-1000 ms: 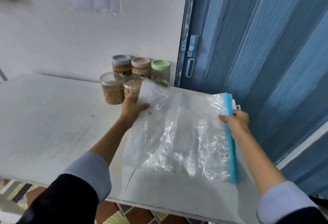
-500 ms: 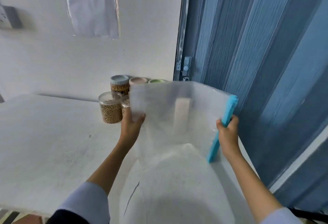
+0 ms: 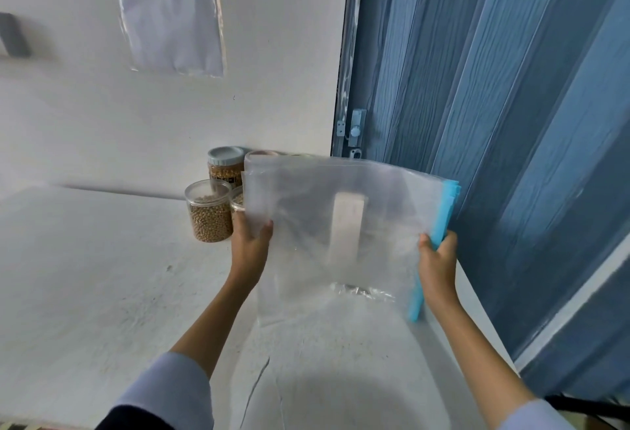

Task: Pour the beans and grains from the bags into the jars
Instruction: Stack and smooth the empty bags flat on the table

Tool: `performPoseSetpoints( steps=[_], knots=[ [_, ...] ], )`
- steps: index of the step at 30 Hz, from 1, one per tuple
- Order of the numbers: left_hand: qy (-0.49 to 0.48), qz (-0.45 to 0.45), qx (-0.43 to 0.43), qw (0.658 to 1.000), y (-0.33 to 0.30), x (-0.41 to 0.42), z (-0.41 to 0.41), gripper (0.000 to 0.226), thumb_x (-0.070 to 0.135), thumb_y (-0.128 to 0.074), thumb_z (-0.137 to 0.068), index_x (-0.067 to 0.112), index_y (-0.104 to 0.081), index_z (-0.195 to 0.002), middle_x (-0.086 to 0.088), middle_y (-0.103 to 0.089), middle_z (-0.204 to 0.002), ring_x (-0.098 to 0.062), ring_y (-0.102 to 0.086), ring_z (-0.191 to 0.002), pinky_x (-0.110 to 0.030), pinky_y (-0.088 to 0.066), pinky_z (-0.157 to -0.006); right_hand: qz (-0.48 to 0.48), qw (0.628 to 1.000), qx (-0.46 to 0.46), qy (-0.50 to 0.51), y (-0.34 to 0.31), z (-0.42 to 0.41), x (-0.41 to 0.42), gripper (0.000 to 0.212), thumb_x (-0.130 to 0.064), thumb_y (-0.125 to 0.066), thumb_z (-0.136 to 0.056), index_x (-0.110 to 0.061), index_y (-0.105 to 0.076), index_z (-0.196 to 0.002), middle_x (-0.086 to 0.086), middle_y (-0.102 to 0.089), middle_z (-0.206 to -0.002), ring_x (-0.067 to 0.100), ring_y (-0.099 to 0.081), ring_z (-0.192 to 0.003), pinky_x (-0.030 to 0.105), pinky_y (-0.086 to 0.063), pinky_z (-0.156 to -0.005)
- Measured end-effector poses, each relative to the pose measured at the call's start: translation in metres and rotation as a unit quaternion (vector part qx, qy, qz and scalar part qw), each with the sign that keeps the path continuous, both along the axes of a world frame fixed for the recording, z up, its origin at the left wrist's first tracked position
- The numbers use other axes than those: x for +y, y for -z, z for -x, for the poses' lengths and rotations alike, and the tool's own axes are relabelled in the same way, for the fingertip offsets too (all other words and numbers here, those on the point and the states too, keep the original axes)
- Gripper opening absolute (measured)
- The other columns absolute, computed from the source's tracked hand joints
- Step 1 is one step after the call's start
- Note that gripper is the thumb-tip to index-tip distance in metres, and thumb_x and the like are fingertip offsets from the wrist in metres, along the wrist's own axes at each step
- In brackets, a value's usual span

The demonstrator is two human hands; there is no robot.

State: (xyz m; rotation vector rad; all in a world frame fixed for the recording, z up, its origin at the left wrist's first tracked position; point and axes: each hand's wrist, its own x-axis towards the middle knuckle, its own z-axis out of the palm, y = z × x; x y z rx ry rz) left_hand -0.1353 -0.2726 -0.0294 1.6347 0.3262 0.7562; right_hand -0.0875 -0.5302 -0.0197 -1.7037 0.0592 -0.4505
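I hold a large clear plastic zip bag (image 3: pixel 341 225) up above the white table (image 3: pixel 85 276). It looks empty and has a blue zip strip (image 3: pixel 439 225) along its right edge. My left hand (image 3: pixel 250 245) pinches its left edge, and my right hand (image 3: pixel 438 259) grips the blue strip. Behind the bag by the wall stand jars: an open clear jar of beans (image 3: pixel 208 211), a grey-lidded jar (image 3: pixel 225 167), and another open jar (image 3: pixel 237 206) mostly hidden by the bag.
A blue folding door (image 3: pixel 494 123) with a latch (image 3: pixel 356 129) stands right of the table. A printed paper sheet (image 3: pixel 170 10) hangs on the white wall. The table surface shows a crack (image 3: pixel 259 382) near its front edge.
The bag went from lying flat over the table to being held upright in front of the jars. My hands kept their hold and rose slightly; the view tilted up.
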Motion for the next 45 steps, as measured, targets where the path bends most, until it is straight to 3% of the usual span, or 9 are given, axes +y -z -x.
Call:
performPoseSetpoints(
  steps=[4,9,12,23,27,32,38,42,45],
  knots=[
    [-0.002,-0.001,0.004,1.000,0.007,0.001,0.001,0.027,0.002,-0.052,-0.092,0.003,-0.043,-0.117,0.003,-0.051,-0.095,-0.010,-0.051,-0.086,-0.030,-0.044,-0.078,0.007,1.000,-0.001,0.000,0.005,0.001,0.003,0.008,-0.011,-0.043,-0.100,-0.007,-0.037,-0.104,-0.003,-0.042,-0.080,0.010,-0.043,-0.067,0.011,-0.036,-0.054],
    [0.019,-0.012,0.046,0.999,-0.011,0.010,-0.006,0.016,-0.001,-0.048,-0.093,0.015,-0.046,-0.090,-0.001,-0.049,-0.085,-0.020,-0.049,-0.082,-0.029,-0.042,-0.064,0.019,1.000,0.015,0.018,-0.010,-0.011,-0.005,0.008,-0.005,-0.044,-0.098,-0.005,-0.040,-0.105,-0.001,-0.044,-0.081,0.019,-0.046,-0.073,0.027,-0.032,-0.062],
    [0.070,-0.042,0.109,0.991,-0.031,0.017,-0.011,0.013,0.004,-0.051,-0.093,0.007,-0.050,-0.106,-0.007,-0.055,-0.091,-0.018,-0.052,-0.075,-0.026,-0.042,-0.058,0.080,0.992,0.088,0.041,-0.020,-0.027,-0.023,0.020,-0.005,-0.046,-0.095,0.001,-0.047,-0.114,0.011,-0.049,-0.090,0.025,-0.048,-0.075,0.030,-0.033,-0.058],
    [0.198,0.001,0.396,0.897,0.041,-0.018,0.013,0.025,0.018,-0.045,-0.100,0.009,-0.045,-0.077,-0.007,-0.039,-0.072,-0.015,-0.036,-0.060,-0.023,-0.031,-0.055,0.255,0.905,0.341,-0.010,0.060,-0.027,-0.068,0.010,0.001,-0.048,-0.091,0.003,-0.051,-0.100,0.010,-0.043,-0.071,0.025,-0.045,-0.067,0.028,-0.030,-0.050],
    [0.167,0.009,0.395,0.903,0.048,-0.030,0.022,0.034,0.006,-0.040,-0.098,0.011,-0.035,-0.065,-0.004,-0.028,-0.063,-0.013,-0.025,-0.052,-0.018,-0.022,-0.039,0.250,0.930,0.269,-0.021,0.071,-0.025,-0.078,0.013,0.007,-0.043,-0.087,0.002,-0.054,-0.089,0.013,-0.048,-0.078,0.022,-0.045,-0.066,0.031,-0.034,-0.055],
    [0.065,0.077,0.364,0.926,0.054,-0.043,0.035,0.031,-0.001,-0.037,-0.094,0.006,-0.036,-0.064,-0.006,-0.031,-0.065,-0.017,-0.031,-0.057,-0.024,-0.025,-0.050,0.169,0.979,0.117,-0.016,0.053,-0.023,-0.082,0.030,0.010,-0.045,-0.090,0.006,-0.058,-0.117,0.020,-0.062,-0.115,0.032,-0.057,-0.109,0.033,-0.042,-0.096],
    [-0.084,0.221,0.332,0.913,0.061,-0.071,0.053,0.034,0.002,-0.034,-0.095,-0.011,-0.045,-0.125,-0.022,-0.053,-0.119,-0.037,-0.053,-0.111,-0.039,-0.044,-0.094,0.175,0.978,0.068,-0.094,0.036,0.006,-0.061,0.021,0.005,-0.047,-0.091,-0.003,-0.061,-0.105,0.012,-0.063,-0.106,0.025,-0.058,-0.100,0.027,-0.043,-0.083],
    [-0.102,0.292,0.285,0.907,0.065,-0.106,0.070,0.036,0.007,-0.036,-0.098,-0.007,-0.045,-0.130,-0.022,-0.050,-0.133,-0.036,-0.050,-0.121,-0.033,-0.047,-0.089,0.246,0.944,0.059,-0.214,0.029,0.047,-0.030,0.024,0.001,-0.055,-0.088,-0.005,-0.058,-0.111,0.016,-0.057,-0.120,0.018,-0.052,-0.095,0.024,-0.040,-0.083],
    [-0.111,0.150,0.384,0.905,0.048,-0.142,0.093,0.034,0.015,-0.054,-0.093,0.007,-0.049,-0.127,-0.007,-0.054,-0.132,-0.024,-0.051,-0.125,-0.024,-0.044,-0.094,0.389,0.832,0.062,-0.390,0.023,0.086,-0.014,0.059,-0.013,-0.066,-0.085,-0.008,-0.037,-0.137,0.012,-0.033,-0.139,0.021,-0.038,-0.121,0.023,-0.033,-0.100]
  ],
)
